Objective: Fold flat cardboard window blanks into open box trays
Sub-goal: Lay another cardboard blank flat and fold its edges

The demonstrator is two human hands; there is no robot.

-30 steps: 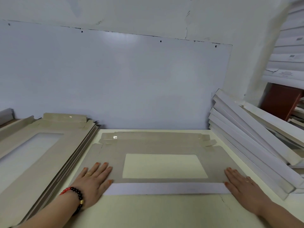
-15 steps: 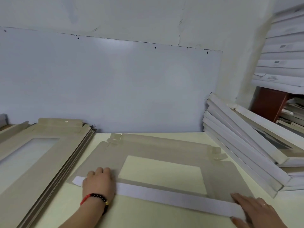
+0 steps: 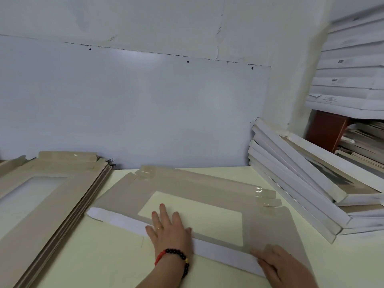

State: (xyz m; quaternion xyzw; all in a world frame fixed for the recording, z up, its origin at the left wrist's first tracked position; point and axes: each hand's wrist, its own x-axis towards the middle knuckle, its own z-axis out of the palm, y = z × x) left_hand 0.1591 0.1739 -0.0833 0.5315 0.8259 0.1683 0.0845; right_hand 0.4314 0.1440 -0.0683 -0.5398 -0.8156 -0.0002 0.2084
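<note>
Blank [image 3: 268, 229] flat on the worktop [image 3: 99, 256]; left hand [image 3: 169, 231], fingers spread, presses the folded white flap [image 3: 124, 222] mid-length, right hand [image 3: 278, 261] flattens its end, fingers straight, likely creasing it.

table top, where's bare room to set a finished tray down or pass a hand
Bare table shows between the stack of flat blanks and the blank being folded, nearest the person. A narrow strip lies behind that blank by the wall. The right side is crowded with leaning folded trays.
</note>
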